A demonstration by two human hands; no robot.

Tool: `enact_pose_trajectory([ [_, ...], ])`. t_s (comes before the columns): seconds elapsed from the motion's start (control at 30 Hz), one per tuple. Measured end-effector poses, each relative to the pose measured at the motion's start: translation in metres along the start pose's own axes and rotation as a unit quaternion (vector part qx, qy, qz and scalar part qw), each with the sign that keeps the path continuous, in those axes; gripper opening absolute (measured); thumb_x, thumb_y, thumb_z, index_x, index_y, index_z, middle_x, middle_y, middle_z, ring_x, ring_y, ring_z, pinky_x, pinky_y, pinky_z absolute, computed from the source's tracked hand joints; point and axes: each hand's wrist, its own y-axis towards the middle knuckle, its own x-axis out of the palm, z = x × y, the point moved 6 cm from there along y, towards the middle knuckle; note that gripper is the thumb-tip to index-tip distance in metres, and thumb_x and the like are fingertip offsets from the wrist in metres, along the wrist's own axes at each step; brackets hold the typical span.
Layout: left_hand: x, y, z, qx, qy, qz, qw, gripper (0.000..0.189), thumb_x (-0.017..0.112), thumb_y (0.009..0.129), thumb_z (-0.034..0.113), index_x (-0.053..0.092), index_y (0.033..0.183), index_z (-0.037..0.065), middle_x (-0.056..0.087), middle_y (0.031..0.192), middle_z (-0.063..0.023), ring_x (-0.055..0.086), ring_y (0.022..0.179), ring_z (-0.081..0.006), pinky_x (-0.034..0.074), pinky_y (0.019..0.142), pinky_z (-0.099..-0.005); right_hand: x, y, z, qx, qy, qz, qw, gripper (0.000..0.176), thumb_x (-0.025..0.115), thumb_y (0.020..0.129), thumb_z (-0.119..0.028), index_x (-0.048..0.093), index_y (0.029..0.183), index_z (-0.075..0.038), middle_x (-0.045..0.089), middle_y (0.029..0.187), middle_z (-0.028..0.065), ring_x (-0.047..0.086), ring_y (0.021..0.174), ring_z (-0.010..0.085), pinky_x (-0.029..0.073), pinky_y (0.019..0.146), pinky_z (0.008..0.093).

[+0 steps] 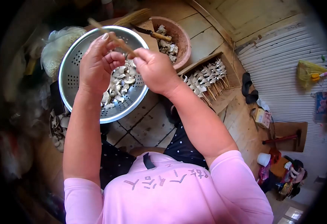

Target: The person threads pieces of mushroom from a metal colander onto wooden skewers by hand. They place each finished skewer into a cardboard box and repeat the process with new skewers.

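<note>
A thin brown stick (113,36) slants over a round metal colander (68,69) that holds torn grey-white mushroom pieces (115,89). My right hand (156,72) is closed on the stick's lower right end. Near its upper left part is my left hand (99,64), thumb and index finger pinched at the stick and the other fingers curled. Whether a mushroom piece is between the fingers cannot be made out. Right of the colander, a cardboard box (229,72) holds several skewers (208,80) threaded with mushroom pieces.
Behind the colander, a knife (159,36) with a wooden handle lies by a pink basin (186,41) with mushroom scraps. A clear plastic bag (60,46) is at the left. Black slippers (247,84) and a small box (262,117) are on the floor at right.
</note>
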Motion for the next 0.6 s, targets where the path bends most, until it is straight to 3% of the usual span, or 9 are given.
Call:
enact_pose_trajectory([
  [0.1, -0.009, 0.013, -0.006, -0.017, 0.056, 0.047, 0.997, 0.038, 0.062, 0.093, 0.027, 0.054, 0.119, 0.0, 0.066, 0.098, -0.0109, 0.065, 0.066, -0.0139, 0.055, 0.058, -0.0249, -0.021, 0.003, 0.011, 0.048, 0.105, 0.099, 0.988, 0.02, 0.053, 0.095, -0.012, 0.066, 0.106, -0.003, 0.062, 0.072, 0.0013, 0.057, 0.066, 0.0072, 0.047, 0.063, 0.0239],
  [0.17, -0.021, 0.03, -0.021, -0.023, 0.095, 0.054, 0.994, 0.039, 0.066, 0.09, 0.025, 0.056, 0.118, 0.0, 0.066, 0.096, -0.0105, 0.064, 0.066, -0.0128, 0.054, 0.058, -0.024, -0.028, 0.006, 0.013, 0.04, 0.116, 0.116, 0.986, 0.02, 0.052, 0.096, -0.011, 0.066, 0.107, -0.002, 0.062, 0.072, 0.0002, 0.056, 0.066, 0.0061, 0.047, 0.062, 0.0227],
  [0.23, -0.029, 0.045, -0.042, -0.046, 0.277, 0.039, 0.959, 0.033, 0.064, 0.09, 0.022, 0.059, 0.116, 0.001, 0.066, 0.096, -0.0095, 0.063, 0.068, -0.0121, 0.052, 0.06, -0.024, -0.034, 0.007, 0.016, 0.064, 0.105, 0.12, 0.985, 0.02, 0.052, 0.095, -0.011, 0.066, 0.107, -0.002, 0.062, 0.072, 0.0004, 0.056, 0.066, 0.0062, 0.047, 0.062, 0.0226],
  [0.3, -0.039, 0.057, -0.075, -0.083, 0.344, 0.039, 0.934, 0.029, 0.065, 0.087, 0.017, 0.063, 0.109, -0.001, 0.066, 0.09, -0.0096, 0.061, 0.064, -0.013, 0.05, 0.056, -0.0239, -0.033, 0.008, 0.016, 0.058, 0.107, 0.13, 0.984, 0.02, 0.053, 0.095, -0.012, 0.066, 0.106, -0.002, 0.062, 0.072, 0.0009, 0.057, 0.066, 0.0066, 0.048, 0.063, 0.0233],
  [0.33, -0.048, 0.063, -0.108, -0.157, 0.412, 0.015, 0.897, 0.03, 0.066, 0.086, 0.02, 0.064, 0.107, -0.001, 0.066, 0.085, -0.0083, 0.061, 0.063, -0.0137, 0.049, 0.056, -0.025, -0.034, 0.007, 0.014, 0.037, 0.104, 0.129, 0.986, 0.02, 0.053, 0.095, -0.012, 0.066, 0.106, -0.001, 0.063, 0.073, 0.0018, 0.058, 0.067, 0.0072, 0.048, 0.064, 0.024],
  [0.37, -0.064, 0.073, -0.127, -0.144, 0.467, 0.008, 0.872, 0.033, 0.068, 0.085, 0.024, 0.065, 0.105, -0.002, 0.068, 0.083, -0.0127, 0.065, 0.064, -0.0185, 0.051, 0.057, -0.03, -0.033, 0.006, 0.009, 0.015, 0.098, 0.122, 0.988, 0.02, 0.054, 0.094, -0.013, 0.066, 0.105, -0.001, 0.063, 0.073, 0.0028, 0.059, 0.067, 0.0077, 0.049, 0.064, 0.0248],
  [0.43, -0.117, 0.11, -0.182, 0.033, 0.531, -0.04, 0.846, 0.039, 0.071, 0.082, 0.028, 0.064, 0.106, -0.002, 0.069, 0.088, -0.0191, 0.068, 0.068, -0.0246, 0.054, 0.064, -0.0361, -0.036, 0.003, 0.005, 0.035, 0.111, 0.11, 0.987, 0.02, 0.053, 0.094, -0.012, 0.065, 0.104, 0.001, 0.065, 0.075, 0.005, 0.061, 0.069, 0.0092, 0.05, 0.065, 0.0264],
  [0.57, -0.103, 0.099, -0.183, 0.065, 0.585, -0.017, 0.809, 0.049, 0.057, 0.09, 0.044, 0.062, 0.111, 0.0, 0.068, 0.1, -0.0248, 0.067, 0.095, -0.0378, 0.051, 0.083, -0.0446, -0.045, 0.002, -0.001, 0.012, 0.135, 0.116, 0.984, 0.021, 0.052, 0.093, -0.012, 0.065, 0.104, 0.001, 0.065, 0.074, 0.0061, 0.061, 0.068, 0.0108, 0.05, 0.065, 0.0271],
  [0.6, -0.098, 0.098, -0.181, 0.076, 0.595, -0.009, 0.8, 0.047, 0.057, 0.09, 0.042, 0.062, 0.11, 0.0, 0.068, 0.099, -0.0246, 0.067, 0.094, -0.0372, 0.051, 0.083, -0.044, -0.047, 0.003, -0.002, 0.009, 0.135, 0.114, 0.984, 0.021, 0.052, 0.093, -0.012, 0.065, 0.103, 0.002, 0.065, 0.074, 0.0064, 0.061, 0.068, 0.011, 0.05, 0.065, 0.0272],
])
